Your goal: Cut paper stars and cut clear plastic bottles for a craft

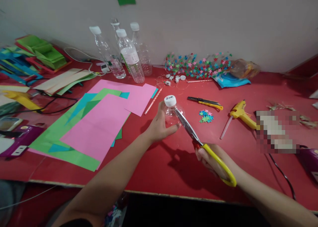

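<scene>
A clear plastic bottle top (170,102) with a white cap is gripped from its left side by my left hand (160,122), thumb stretched along the lower part. My right hand (211,159) holds scissors (188,127) with yellow and red handles. Their blades point up and left and reach the bottle's shoulder; I cannot tell whether they touch it or have plastic between them. Just right of the blades, a small pile of paper stars (205,116) lies on the red table (154,170). Behind it is a yellow-handled box cutter (205,103).
Coloured paper sheets (99,127) lie at left, with a pencil (153,101) beside them. Several plastic bottles (131,55) stand by the wall. A star-filled clear tube (198,65) lies at the back. At right rests a yellow glue gun (242,113) with a black cord (280,170).
</scene>
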Demonstrator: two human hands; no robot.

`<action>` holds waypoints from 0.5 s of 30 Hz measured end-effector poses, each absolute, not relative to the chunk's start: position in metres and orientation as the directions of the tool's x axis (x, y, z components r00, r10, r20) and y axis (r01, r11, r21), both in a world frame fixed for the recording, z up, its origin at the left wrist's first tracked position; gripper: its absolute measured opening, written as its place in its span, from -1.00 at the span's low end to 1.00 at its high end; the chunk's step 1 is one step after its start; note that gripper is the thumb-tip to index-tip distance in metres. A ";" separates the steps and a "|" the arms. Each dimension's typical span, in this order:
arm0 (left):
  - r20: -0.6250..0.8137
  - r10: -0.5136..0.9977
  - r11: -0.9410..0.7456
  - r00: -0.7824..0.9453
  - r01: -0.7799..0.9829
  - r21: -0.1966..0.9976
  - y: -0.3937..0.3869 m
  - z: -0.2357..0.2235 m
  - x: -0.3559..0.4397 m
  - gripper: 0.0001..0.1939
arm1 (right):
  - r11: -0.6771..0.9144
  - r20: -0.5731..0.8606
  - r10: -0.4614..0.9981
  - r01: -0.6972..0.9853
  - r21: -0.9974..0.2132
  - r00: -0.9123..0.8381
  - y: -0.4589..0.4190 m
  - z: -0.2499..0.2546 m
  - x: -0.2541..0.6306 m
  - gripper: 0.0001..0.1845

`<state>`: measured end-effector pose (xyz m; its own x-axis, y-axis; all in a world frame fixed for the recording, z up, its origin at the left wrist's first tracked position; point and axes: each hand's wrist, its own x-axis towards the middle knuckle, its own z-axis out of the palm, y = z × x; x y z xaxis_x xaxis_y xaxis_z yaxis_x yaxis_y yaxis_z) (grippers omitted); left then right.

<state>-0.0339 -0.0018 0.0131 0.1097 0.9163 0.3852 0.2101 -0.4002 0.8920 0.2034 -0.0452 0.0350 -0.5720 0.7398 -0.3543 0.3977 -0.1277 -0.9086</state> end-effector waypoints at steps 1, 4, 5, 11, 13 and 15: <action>0.385 0.916 -0.400 0.108 0.212 0.891 -0.002 0.013 -0.034 -0.32 | -0.120 -0.353 0.740 0.405 -0.907 -0.573 -0.045 0.036 0.203 -0.37; 0.401 0.911 -0.412 0.094 0.220 0.884 0.000 0.011 -0.036 -0.32 | -0.116 -0.368 0.742 0.433 -0.894 -0.561 -0.044 0.038 0.203 -0.37; 0.410 0.908 -0.419 0.089 0.229 0.878 0.000 0.011 -0.036 -0.32 | -0.121 -0.377 0.743 0.443 -0.888 -0.553 -0.044 0.038 0.203 -0.37; 0.459 0.884 -0.459 0.082 0.325 0.827 0.002 0.013 -0.038 -0.34 | -0.154 -0.398 0.745 0.443 -0.883 -0.535 -0.044 0.040 0.203 -0.39; 0.457 0.886 -0.456 0.079 0.329 0.827 0.002 0.015 -0.038 -0.36 | -0.168 -0.407 0.742 0.439 -0.882 -0.533 -0.044 0.040 0.203 -0.39; 0.449 0.891 -0.448 0.074 0.320 0.835 0.002 0.015 -0.039 -0.36 | -0.187 -0.419 0.736 0.435 -0.881 -0.532 -0.044 0.040 0.202 -0.39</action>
